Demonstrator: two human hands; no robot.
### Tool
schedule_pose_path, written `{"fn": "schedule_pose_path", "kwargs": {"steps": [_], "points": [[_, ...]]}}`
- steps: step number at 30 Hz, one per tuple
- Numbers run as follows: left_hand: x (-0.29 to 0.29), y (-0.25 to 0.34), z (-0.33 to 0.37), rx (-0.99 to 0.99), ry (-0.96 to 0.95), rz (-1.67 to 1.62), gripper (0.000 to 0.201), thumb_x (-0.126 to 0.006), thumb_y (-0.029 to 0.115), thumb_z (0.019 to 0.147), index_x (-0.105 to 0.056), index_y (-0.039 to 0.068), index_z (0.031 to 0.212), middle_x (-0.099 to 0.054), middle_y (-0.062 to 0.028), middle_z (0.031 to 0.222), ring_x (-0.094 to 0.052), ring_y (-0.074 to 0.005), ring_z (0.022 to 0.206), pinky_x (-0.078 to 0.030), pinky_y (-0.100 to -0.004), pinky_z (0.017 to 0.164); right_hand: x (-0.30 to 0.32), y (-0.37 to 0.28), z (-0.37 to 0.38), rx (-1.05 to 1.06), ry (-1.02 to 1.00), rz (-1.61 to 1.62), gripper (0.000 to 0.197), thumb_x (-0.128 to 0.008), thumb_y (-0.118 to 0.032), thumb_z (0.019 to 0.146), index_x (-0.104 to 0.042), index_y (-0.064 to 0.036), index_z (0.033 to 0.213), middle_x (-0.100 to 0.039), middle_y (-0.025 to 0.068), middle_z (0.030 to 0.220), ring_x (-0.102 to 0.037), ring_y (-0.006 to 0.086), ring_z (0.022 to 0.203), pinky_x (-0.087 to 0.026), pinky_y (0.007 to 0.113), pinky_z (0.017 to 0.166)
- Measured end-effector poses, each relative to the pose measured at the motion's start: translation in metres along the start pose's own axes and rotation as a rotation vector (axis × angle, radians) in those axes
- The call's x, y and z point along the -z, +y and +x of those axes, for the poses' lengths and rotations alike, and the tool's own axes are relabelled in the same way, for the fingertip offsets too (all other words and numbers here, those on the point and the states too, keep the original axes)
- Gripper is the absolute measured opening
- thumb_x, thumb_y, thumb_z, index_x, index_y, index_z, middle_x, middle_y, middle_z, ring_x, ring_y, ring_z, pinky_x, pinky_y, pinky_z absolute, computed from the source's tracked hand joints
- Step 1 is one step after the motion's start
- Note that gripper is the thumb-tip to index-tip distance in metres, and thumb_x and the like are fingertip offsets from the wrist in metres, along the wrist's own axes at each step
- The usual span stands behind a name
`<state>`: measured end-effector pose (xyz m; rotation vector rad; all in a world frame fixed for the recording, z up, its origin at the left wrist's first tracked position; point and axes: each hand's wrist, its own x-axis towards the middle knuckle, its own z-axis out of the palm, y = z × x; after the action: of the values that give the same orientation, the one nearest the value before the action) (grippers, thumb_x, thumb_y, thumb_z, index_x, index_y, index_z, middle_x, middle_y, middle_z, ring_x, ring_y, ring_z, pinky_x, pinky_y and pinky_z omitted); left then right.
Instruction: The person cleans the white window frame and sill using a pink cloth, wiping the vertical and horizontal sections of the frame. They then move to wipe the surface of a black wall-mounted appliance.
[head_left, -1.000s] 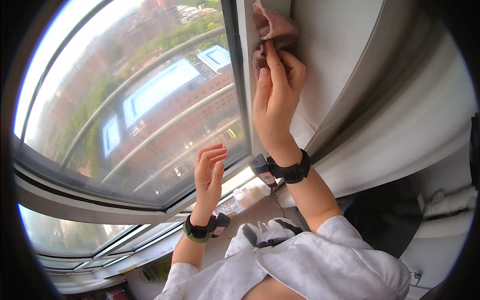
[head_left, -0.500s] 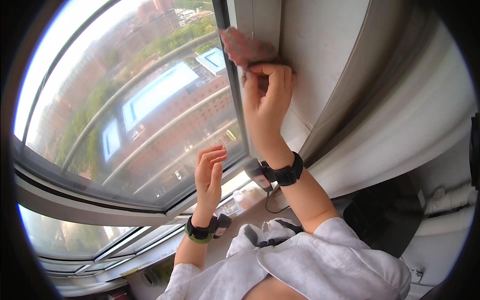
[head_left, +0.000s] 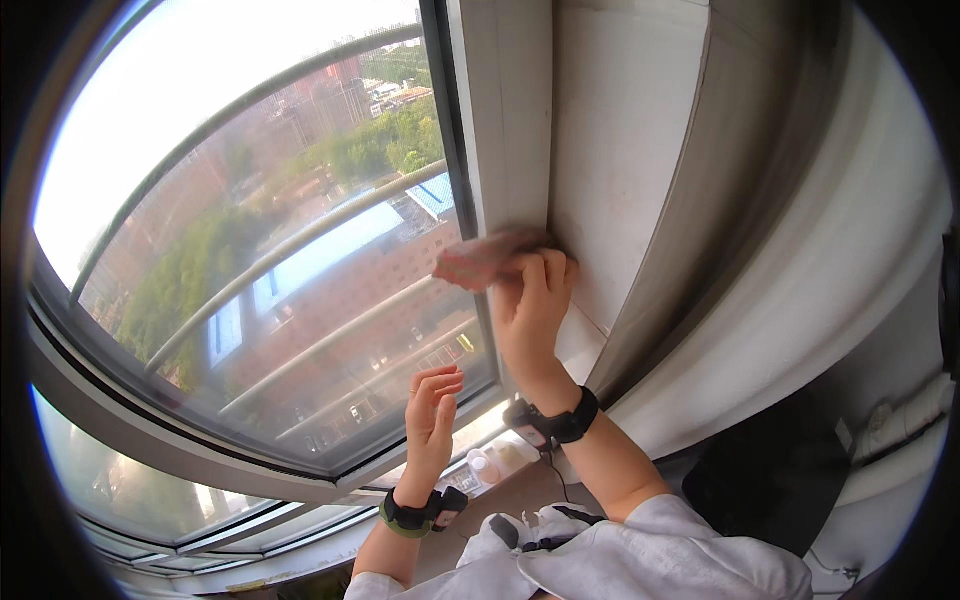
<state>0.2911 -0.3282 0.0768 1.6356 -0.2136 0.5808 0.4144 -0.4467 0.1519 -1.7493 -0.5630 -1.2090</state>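
Observation:
My right hand (head_left: 537,315) is closed on a reddish-grey cloth (head_left: 485,258), its fingers bunched over the near side. The cloth, a little blurred, lies across the pale upright window frame (head_left: 505,150), and its left end sticks out over the edge of the window pane (head_left: 300,260). Lower and to the left, my left hand (head_left: 433,415) is raised in front of the pane's lower right corner. It holds nothing; its fingers are loosely bent and the thumb stands apart. Whether it touches the glass I cannot tell.
A long pale curtain (head_left: 800,270) hangs on the right beside a white wall panel (head_left: 625,130). A whitish plastic bottle (head_left: 484,466) is on the sill below my hands. White pipes (head_left: 900,430) and a dark panel (head_left: 770,470) are at the lower right.
My right hand has moved down along the window frame with the cloth. The view has tilted upward, so the scene sits lower in it. My left hand keeps about the same pose.

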Motion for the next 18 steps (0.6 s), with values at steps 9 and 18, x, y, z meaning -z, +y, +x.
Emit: {"fn": "schedule_pose_path", "kwargs": {"steps": [9,18], "points": [[-0.001,0.009,0.003,-0.031,-0.042,0.058,0.029,-0.044,0.023,0.101,-0.059,0.000,0.109,-0.051,-0.0135,0.120,-0.053,-0.0212,0.112,-0.047,-0.0361,0.093,0.003,-0.026,0.077,0.209,0.113,0.034,0.031,-0.056,-0.006,0.087,-0.050,-0.0004,0.116,-0.045,0.0196,0.120,-0.043,0.0383,0.107,-0.038,0.047,0.092],[-0.004,0.008,0.003,-0.022,-0.049,0.013,0.026,-0.048,0.019,0.098,-0.059,-0.001,0.110,-0.051,-0.0134,0.121,-0.054,-0.0204,0.108,-0.045,-0.0329,0.092,0.012,0.008,-0.006,-0.052,-0.097,0.019,0.027,-0.067,-0.008,0.073,-0.053,-0.0030,0.096,-0.049,0.0146,0.101,-0.046,0.0365,0.096,-0.039,0.044,0.083]]}}
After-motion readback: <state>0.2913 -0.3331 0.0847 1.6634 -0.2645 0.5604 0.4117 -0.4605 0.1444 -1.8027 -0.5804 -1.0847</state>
